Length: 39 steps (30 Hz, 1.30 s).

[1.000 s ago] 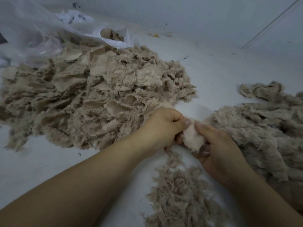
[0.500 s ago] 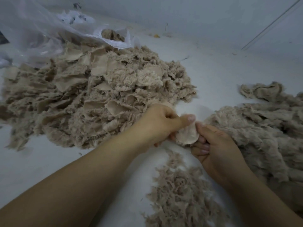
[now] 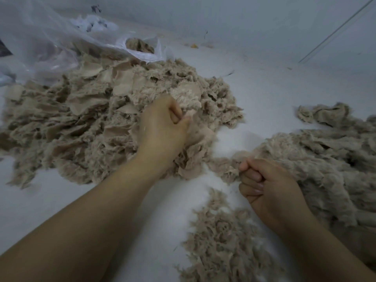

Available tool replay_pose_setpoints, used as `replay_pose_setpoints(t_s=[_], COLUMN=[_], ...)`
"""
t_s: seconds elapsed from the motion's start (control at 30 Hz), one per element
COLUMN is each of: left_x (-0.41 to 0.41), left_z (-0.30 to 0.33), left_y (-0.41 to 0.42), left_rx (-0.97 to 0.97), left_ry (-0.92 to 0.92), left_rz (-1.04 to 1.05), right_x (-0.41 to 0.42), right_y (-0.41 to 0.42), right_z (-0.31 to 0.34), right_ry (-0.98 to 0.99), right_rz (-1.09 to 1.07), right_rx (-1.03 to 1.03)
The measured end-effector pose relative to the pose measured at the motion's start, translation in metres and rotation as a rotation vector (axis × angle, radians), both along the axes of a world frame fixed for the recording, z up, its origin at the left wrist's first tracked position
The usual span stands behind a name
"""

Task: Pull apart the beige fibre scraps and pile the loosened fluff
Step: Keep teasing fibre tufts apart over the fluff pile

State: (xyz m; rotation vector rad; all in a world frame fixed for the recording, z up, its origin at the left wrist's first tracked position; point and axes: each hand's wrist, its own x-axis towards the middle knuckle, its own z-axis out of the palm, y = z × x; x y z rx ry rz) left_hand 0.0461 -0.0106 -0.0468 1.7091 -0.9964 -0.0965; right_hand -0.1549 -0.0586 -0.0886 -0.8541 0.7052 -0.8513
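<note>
The left hand [image 3: 162, 127] has left the shared scrap and now grasps a fresh one atop the big heap of beige fibre scraps [image 3: 85, 123]; the right hand [image 3: 266, 186], fingers curled, drops its tuft onto the loosened fluff pile [image 3: 325, 159] beside it

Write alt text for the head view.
A person's left hand pinches a scrap on the big pile of beige fibre scraps; the right hand grips fluff at the edge of the loosened pile on a white surface.
</note>
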Motion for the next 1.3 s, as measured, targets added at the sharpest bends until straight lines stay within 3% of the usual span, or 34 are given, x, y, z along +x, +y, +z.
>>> replay_pose_setpoints(t_s=[0.07,0.17,0.27,0.33,0.43,0.5,0.6,0.73,0.83,0.93,1.07,1.23,1.3], left_x=[0.003,-0.013,-0.039,-0.051,-0.055,-0.053,-0.049,-0.05,-0.048,-0.046,-0.048,-0.05,-0.05], left_z=[0.002,0.003,-0.008,-0.019,-0.031,-0.032,-0.029,-0.027,-0.022,-0.02,-0.023,-0.023,-0.024], left_y=[0.003,0.005,0.006,0.005,-0.001,-0.004,-0.005,-0.004,-0.003,-0.004,-0.004,-0.004,-0.003], left_rx=[0.183,0.254,0.17,0.271,0.354,0.253,0.141,0.129,0.082,0.048,0.158,0.126,0.131], left_ry=[-0.432,-0.744,-0.826,-0.804,-0.861,-0.681,-0.223,0.319,0.663,0.782,0.737,1.004,0.911], left_rz=[0.109,0.011,-0.331,-0.498,-0.543,-0.531,-0.531,-0.572,-0.655,-0.716,-0.733,-0.877,-0.872], right_x=[0.002,0.002,0.001,0.002,0.003,0.004,0.003,0.003,0.004,0.006,0.004,0.003,0.005], right_y=[0.002,0.001,-0.001,0.0,0.0,-0.002,-0.007,-0.009,-0.009,-0.008,-0.008,-0.002,0.001], right_z=[0.001,0.002,0.001,0.0,-0.001,-0.002,0.001,0.005,0.003,0.003,0.0,0.006,0.008], right_ry=[0.034,0.002,-0.02,-0.008,-0.004,-0.003,0.033,-0.011,-0.012,-0.026,0.025,0.0,0.029], right_rz=[-0.013,-0.03,-0.03,-0.022,-0.017,-0.01,0.048,0.035,-0.037,-0.062,-0.025,0.244,0.216], right_rx=[-0.012,0.026,0.036,0.02,0.016,0.046,0.124,0.294,0.298,0.261,0.106,-0.035,-0.063])
